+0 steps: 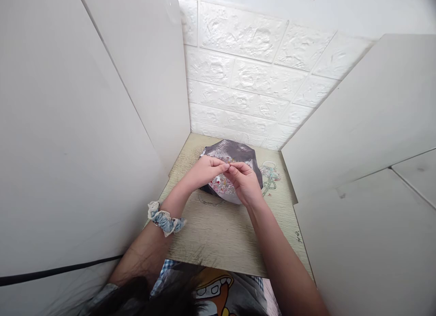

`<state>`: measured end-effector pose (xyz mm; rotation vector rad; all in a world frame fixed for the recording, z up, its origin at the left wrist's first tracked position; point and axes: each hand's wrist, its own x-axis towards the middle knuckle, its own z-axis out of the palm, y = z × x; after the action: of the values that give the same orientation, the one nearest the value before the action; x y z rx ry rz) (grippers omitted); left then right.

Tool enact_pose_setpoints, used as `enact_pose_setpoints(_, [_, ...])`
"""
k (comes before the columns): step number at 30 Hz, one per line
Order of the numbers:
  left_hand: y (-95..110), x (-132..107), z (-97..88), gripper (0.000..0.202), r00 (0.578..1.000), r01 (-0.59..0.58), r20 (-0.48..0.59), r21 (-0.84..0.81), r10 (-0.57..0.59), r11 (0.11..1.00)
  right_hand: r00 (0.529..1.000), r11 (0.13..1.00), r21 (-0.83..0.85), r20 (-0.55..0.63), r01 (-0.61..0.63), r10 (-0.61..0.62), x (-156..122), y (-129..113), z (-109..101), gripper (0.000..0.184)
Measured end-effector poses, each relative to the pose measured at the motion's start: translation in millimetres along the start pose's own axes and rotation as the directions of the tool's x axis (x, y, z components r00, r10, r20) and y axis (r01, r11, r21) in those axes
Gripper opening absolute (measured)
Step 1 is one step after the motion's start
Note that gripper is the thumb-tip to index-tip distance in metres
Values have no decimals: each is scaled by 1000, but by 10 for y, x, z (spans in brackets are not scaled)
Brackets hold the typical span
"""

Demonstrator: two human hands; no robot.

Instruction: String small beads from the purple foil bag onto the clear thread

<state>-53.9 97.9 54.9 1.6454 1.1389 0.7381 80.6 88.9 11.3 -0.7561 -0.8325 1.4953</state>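
Before embossed white brickwork [245, 43], over grained wood [211, 229], our left hand [205, 171] and right hand [246, 183] pinch closed above beads [218, 186] on shiny grey material [235, 147]; what's gripped, we cannot tell.

Our glossy beads [220, 186] on a shiny grey pouch [243, 150] mid-frame, wood-grained tabletop [214, 229] lower centre, rough glossy wall [243, 32] upper centre.

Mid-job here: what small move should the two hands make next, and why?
Perhaps part the left hand and right hand slightly, above the tiny multicoloured beads on the dark grey and silvery bag-like holder: their tips meet, hiding whatever they may pinch, and a dropped piece would likely land among those beads.
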Motion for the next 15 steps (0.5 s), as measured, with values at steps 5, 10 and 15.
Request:
enact_pose_setpoints(5, [47, -18, -9, 34, 999, -25, 45, -46, 27, 999, 990, 975, -173, 28, 138, -135, -6, -10, -33, 9])
enact_pose_setpoints(10, [46, -22, -10, 30, 985, -135, 93, -103, 145, 985, 973, 929, -290, 43, 231, -228, -19, -28, -52, 6])
enact_pose_setpoints(15, [23, -16, -16, 24, 976, -166, 120, -126, 181, 978, 979, 952, -229, 40, 202, -198, -31, -67, -29, 6])
